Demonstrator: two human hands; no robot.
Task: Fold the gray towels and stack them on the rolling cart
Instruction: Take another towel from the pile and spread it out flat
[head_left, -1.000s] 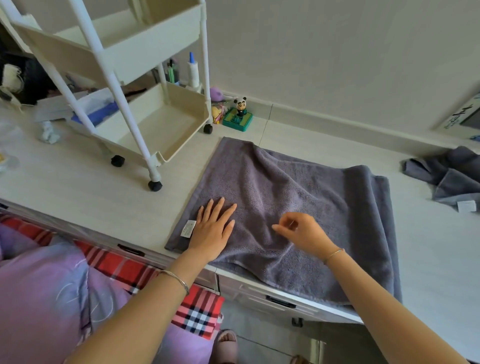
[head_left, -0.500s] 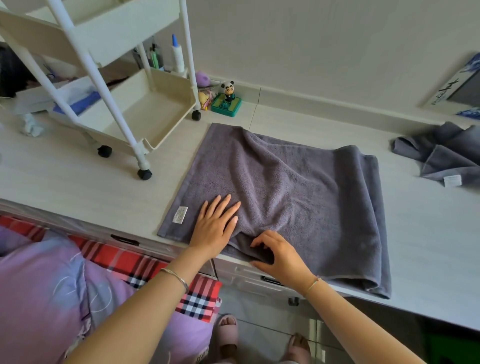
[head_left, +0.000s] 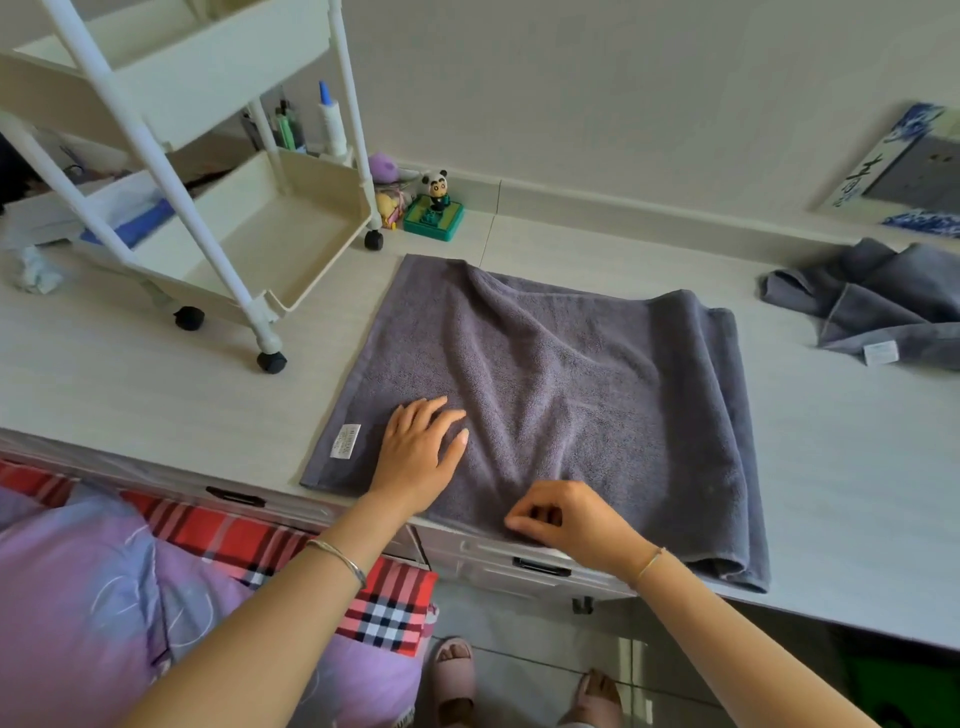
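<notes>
A big gray towel (head_left: 571, 374) lies spread out on the white counter (head_left: 130, 384), folded over once, with its near edge right at the counter's front. The left hand (head_left: 415, 452) lies flat on the towel with straight fingers, just beside the little white tag (head_left: 345, 441). The right hand (head_left: 566, 519) has curled fingers and pinches the towel's near edge. The rolling cart (head_left: 244, 67) stands on the counter to the left of the towel, close but not touching it. Another gray towel (head_left: 878, 306) lies crumpled far off to the right. A small panda toy (head_left: 435, 187) sits by the wall.
</notes>
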